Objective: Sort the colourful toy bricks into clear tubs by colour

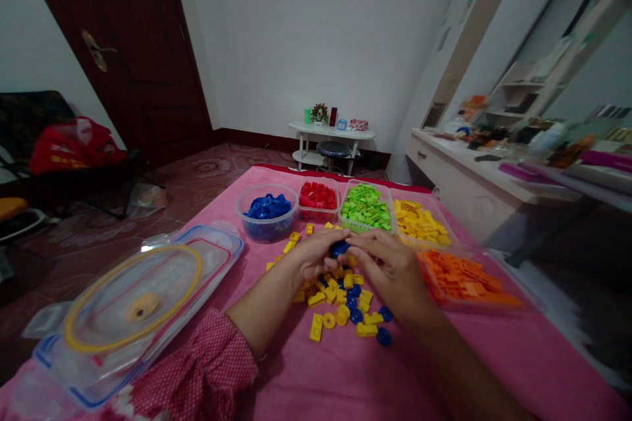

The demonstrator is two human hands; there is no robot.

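Observation:
Over the middle of a pink-covered table, my left hand point(316, 255) is closed round a dark blue plastic toy piece point(339, 248). The fingertips of my right hand point(395, 273) meet the same piece from the other side, closed in a pinch. Its exact shape is partly hidden by my fingers. Beneath both hands lies a loose pile of yellow building blocks point(317, 299), with several round blue pieces point(384, 336) among them. A yellow ring-shaped piece point(328, 320) rests at the near edge of the pile.
Behind the pile stand tubs of blue pieces point(269, 207), red pieces point(318, 195), green pieces point(365, 206) and yellow pieces point(422, 222). An orange-filled tub point(469, 278) is at right. Stacked clear lids point(168, 296) lie at left. A cluttered white desk point(459, 164) stands beyond the right edge.

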